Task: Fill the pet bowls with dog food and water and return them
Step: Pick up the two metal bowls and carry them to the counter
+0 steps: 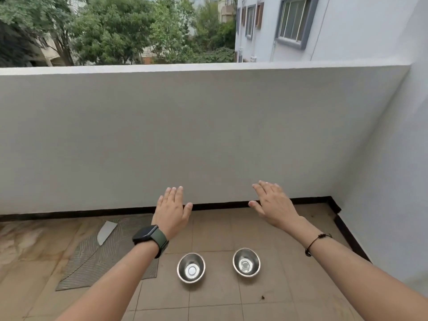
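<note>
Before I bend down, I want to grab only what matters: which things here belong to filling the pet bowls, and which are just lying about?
For the job: left steel bowl, right steel bowl; both look empty.

Just lying about: grey mat, white shard lying on it.

Both hands [223,208] flat, raised above two steel bowls [191,268] on floor.
</note>
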